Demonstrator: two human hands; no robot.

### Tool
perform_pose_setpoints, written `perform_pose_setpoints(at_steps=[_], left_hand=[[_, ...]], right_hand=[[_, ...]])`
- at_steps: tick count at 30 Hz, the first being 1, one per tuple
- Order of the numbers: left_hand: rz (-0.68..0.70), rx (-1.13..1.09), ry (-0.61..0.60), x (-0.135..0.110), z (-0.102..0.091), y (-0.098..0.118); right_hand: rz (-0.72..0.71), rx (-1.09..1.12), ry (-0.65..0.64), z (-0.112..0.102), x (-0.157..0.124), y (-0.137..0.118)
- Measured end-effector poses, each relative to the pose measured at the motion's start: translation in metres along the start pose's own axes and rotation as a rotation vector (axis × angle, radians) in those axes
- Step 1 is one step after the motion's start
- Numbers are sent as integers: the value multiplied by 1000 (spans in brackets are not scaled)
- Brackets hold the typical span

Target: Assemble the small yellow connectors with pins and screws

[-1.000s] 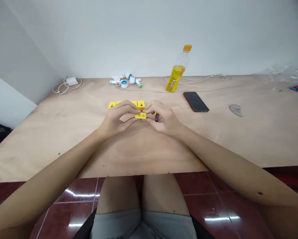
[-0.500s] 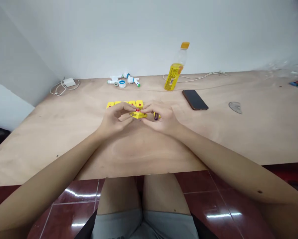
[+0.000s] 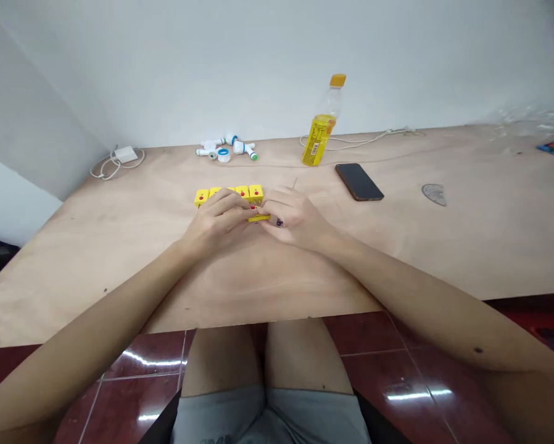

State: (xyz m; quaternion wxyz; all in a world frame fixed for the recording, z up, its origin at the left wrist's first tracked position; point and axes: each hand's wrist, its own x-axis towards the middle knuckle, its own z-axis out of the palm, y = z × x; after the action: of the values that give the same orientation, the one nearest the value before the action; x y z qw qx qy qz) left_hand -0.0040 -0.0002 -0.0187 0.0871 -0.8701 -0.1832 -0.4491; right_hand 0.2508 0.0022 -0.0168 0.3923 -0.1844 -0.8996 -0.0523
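While both hands meet low over the table (image 3: 258,283), the small yellow piece (image 3: 260,217) sits between their fingertips, just in front of the row of yellow blocks (image 3: 255,192); whether it touches the wood I cannot tell. The left hand (image 3: 212,221) has its fingers drawn nearly together, tips against the piece's left end, its thumb mostly hidden. The right hand (image 3: 293,217) pinches the other end, thumb and forefinger parted only by the piece, while its remaining fingers curl around what looks like a slim tool, its purple end (image 3: 279,222) showing near the palm and a thin shaft (image 3: 295,183) poking out beyond the knuckles. Because only fingertips bear on so small a thing, uneven pressure could make it twist or spring away, perhaps losing the red part (image 3: 253,208) on top. If the curled fingers relax, the tool could slip out. Since the blocks stand so close behind, a forward nudge of the left knuckles could push the row crooked. The phone (image 3: 359,182) lies well apart, so knocking it seems unlikely.
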Motion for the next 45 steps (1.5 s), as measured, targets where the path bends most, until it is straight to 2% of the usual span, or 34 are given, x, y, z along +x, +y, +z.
perform_pose_setpoints(at_steps=[4, 8, 10, 14, 18, 26, 28, 30, 33, 36, 41, 45], left_hand=[[-8, 2, 23, 3, -2, 2], [-18, -110, 76, 3, -2, 2], [-51, -185, 36, 1, -2, -1], [-163, -325, -137, -6, -8, -5], [-254, -409, -286, -9, -13, -5], [-451, -519, -322, -3, -5, 10], [-469, -527, -340, -2, -6, 11], [-479, -526, -359, -2, -9, 10], [-494, -528, -403, -1, -13, 9], [-495, -549, -445, 0, -16, 8], [-468, -561, -393, -3, -14, 2], [-478, -378, -304, -7, -9, -11]], right_hand=[[61, 57, 45, 0, 2, -1], [63, 152, 117, 2, 2, 2], [41, 175, 78, 3, 1, 4], [2, 159, -78, 1, -5, 5], [-52, 151, -180, -3, -8, 3], [-17, 260, -285, -9, -6, 2], [0, 349, -292, -9, -6, 5], [50, 391, -232, -10, -5, 8], [144, 302, -121, -9, -5, 15], [170, 199, -151, -6, -7, 23], [159, 164, -238, -2, -8, 27], [193, 161, -262, -3, -7, 27]])
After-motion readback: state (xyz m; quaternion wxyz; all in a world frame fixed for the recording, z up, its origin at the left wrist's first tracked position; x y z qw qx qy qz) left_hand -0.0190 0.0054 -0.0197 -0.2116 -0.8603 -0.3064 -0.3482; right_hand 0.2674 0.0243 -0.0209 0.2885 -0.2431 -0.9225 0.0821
